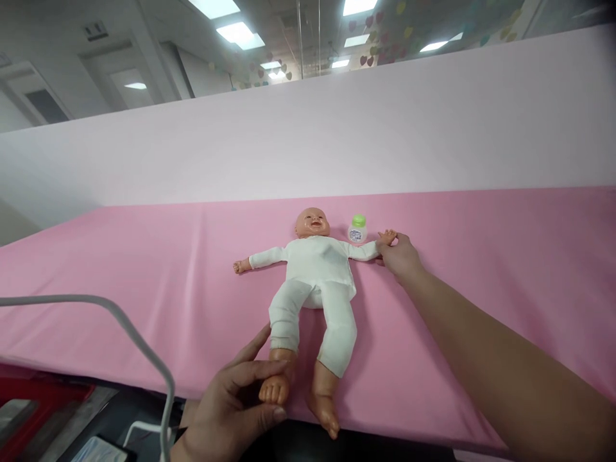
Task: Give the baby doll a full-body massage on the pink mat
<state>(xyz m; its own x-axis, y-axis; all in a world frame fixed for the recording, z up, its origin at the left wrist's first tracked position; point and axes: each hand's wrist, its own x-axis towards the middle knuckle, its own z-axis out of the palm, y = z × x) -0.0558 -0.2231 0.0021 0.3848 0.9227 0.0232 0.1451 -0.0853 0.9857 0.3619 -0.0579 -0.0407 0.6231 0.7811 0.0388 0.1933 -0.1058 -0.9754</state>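
A baby doll (pixel 317 260) in a white cloth suit lies on its back, arms spread, on a pink sheet (pixel 192 256). My left hand (pixel 240 398) is wrapped round the doll's foot on the left side of the view, near the sheet's front edge. Out to the right, my right hand (pixel 399 253) grips the doll's hand and wrist. Beside the doll's head stands a small clear bottle (pixel 357 230) with a green cap and a printed label.
A white wall panel (pixel 308 141) runs behind the sheet, with glass above it. At the left, a grey cable (pixel 129 333) curves over the sheet. Lower left are a red object (pixel 38 398) and a phone-like device (pixel 100 450).
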